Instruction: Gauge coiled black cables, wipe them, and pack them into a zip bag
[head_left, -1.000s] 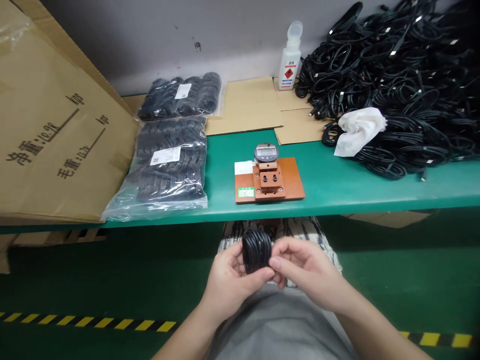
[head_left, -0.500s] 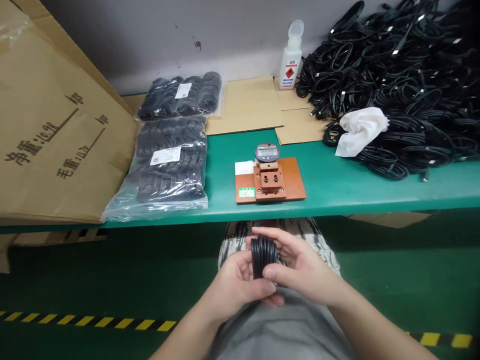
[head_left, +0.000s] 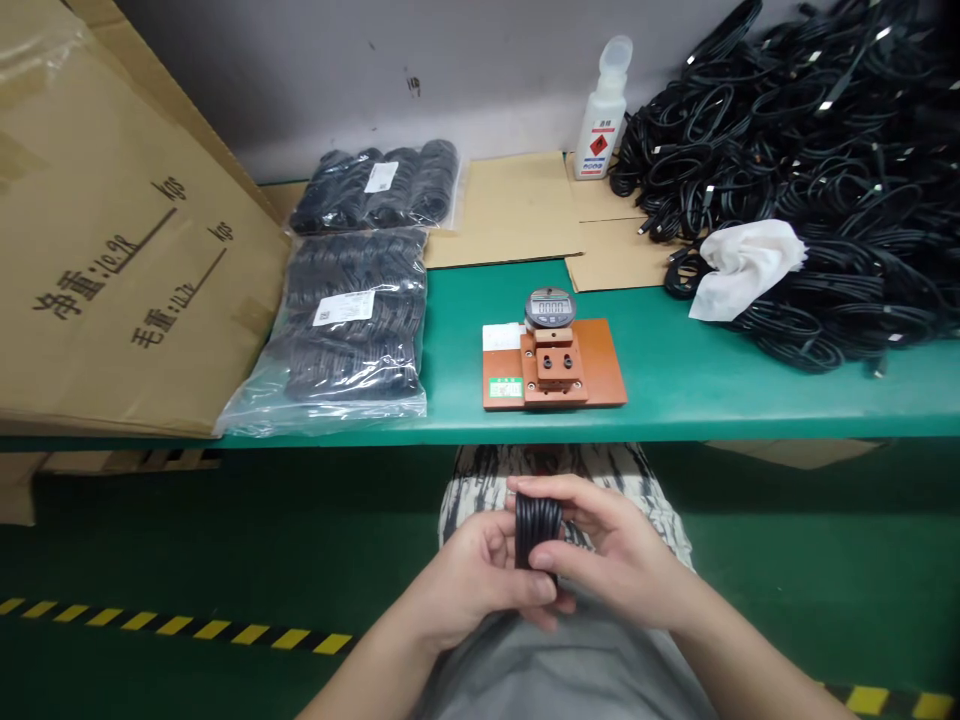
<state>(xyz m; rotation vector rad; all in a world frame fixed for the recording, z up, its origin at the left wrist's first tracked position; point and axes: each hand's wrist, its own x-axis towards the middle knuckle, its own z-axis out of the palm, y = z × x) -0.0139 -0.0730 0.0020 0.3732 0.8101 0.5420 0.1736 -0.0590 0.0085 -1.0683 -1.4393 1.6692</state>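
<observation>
A coiled black cable (head_left: 537, 525) is held in front of my lap, below the bench edge. My left hand (head_left: 491, 570) closes on it from the left, with the thumb across its lower end. From the right, my right hand (head_left: 604, 545) grips the same coil, its thumb pressed on the near face and its fingers around the far side. The coil's back and its connector ends are hidden. On the bench just beyond stands a brown measuring fixture (head_left: 555, 365) with a round digital gauge (head_left: 550, 308) on it; nothing of mine touches it.
Clear bags of coiled cables (head_left: 356, 320) lie left on the green bench (head_left: 457, 350), beside a large carton (head_left: 112, 230). A heap of black cables (head_left: 780, 140) fills the right, with a white cloth (head_left: 742, 265) on it. A white bottle (head_left: 601, 115) stands at the back.
The view has shifted slightly, so the bench items appear a little further right. Both hands keep hold of the cable coil, their grip almost the same.
</observation>
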